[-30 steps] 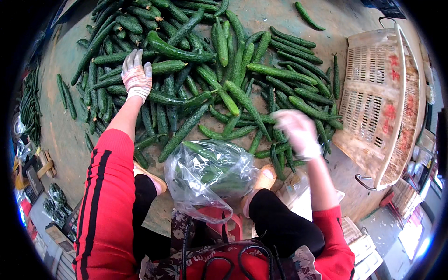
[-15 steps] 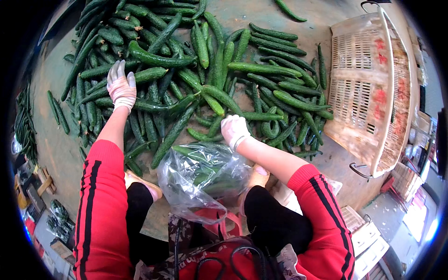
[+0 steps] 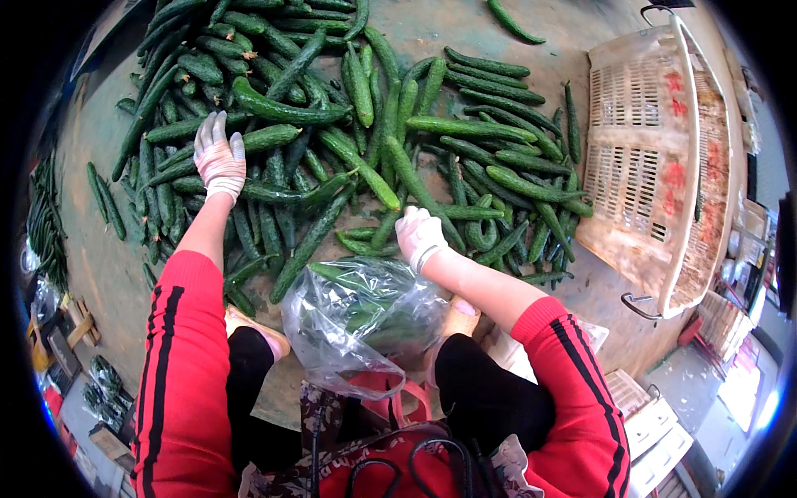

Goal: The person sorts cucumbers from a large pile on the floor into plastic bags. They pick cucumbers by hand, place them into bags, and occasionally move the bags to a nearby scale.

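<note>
A heap of dark green cucumbers (image 3: 290, 207) spreads out in front of me. My left hand (image 3: 219, 158), in a thin whitish glove, lies on the left part of the heap with fingers stretched out over the cucumbers. My right hand (image 3: 421, 236), gloved likewise, is curled at the heap's near edge. It grips a long cucumber (image 3: 413, 181) that slants away to the far left; the fingertips are hidden beneath the hand. Just below, between my feet, a clear plastic bag (image 3: 349, 319) holds several cucumbers.
On the right a white slatted plastic crate (image 3: 635, 158) with metal handles rests tilted on its side. A lone cucumber (image 3: 513, 23) lies at the far edge, and two more (image 3: 104, 199) lie apart at the left. White crates (image 3: 652, 423) stand at the lower right.
The cucumber at my right hand has swung, its far end moving right and away from me. My right hand has shifted slightly. My left hand has barely moved.
</note>
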